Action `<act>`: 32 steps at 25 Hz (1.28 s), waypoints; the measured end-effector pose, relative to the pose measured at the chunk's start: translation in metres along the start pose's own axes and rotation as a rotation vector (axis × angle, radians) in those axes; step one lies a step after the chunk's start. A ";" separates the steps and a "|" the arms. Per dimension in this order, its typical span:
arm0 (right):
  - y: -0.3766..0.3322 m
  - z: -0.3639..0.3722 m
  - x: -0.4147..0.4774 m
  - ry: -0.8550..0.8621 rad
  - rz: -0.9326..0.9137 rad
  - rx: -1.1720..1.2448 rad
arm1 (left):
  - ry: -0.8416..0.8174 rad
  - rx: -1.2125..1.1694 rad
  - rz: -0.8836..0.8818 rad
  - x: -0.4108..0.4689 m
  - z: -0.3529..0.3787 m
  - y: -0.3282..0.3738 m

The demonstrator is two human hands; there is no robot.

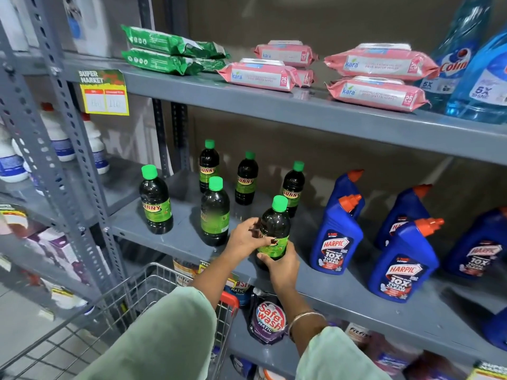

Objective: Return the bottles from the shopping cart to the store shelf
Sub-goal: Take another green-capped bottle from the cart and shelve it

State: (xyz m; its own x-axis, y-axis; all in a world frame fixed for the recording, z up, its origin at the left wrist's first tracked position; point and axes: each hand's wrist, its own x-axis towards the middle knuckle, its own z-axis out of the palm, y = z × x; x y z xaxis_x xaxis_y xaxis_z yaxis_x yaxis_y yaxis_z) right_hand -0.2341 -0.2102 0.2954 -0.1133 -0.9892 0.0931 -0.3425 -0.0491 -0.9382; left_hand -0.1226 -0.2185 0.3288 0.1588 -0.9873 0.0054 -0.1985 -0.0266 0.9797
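Here, one Sunny bottle (274,231) at the front of the middle shelf (343,294), in both our hands.

Dark bottle with green cap, upright, its base at the shelf's front edge; we cannot tell whether it rests on the shelf yet. Our left hand (244,238) wraps fingers round its label from the left; our right hand (282,266) grips its lower body from the front. Five more Sunny bottles (215,212) stand behind and to the left. Blue Harpic bottles (336,237) stand to the right. The wire shopping cart (131,305) sits below, near our left sleeve (164,338).
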 end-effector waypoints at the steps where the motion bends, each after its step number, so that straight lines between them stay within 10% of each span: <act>1: 0.000 0.001 -0.001 -0.006 0.002 0.004 | 0.072 -0.006 -0.005 -0.006 -0.001 -0.001; 7: 0.004 0.004 -0.006 0.010 0.069 0.003 | 0.731 0.151 -0.067 -0.022 -0.031 -0.036; 32: 0.003 0.006 -0.006 0.004 0.066 -0.076 | 0.480 0.315 -0.114 -0.004 -0.057 -0.052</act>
State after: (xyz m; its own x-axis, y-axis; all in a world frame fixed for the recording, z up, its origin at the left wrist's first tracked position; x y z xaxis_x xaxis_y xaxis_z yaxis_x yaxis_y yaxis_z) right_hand -0.2294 -0.2052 0.2898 -0.1416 -0.9894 0.0332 -0.4035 0.0271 -0.9146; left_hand -0.0574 -0.2041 0.2898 0.6020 -0.7958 0.0654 -0.4204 -0.2462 0.8733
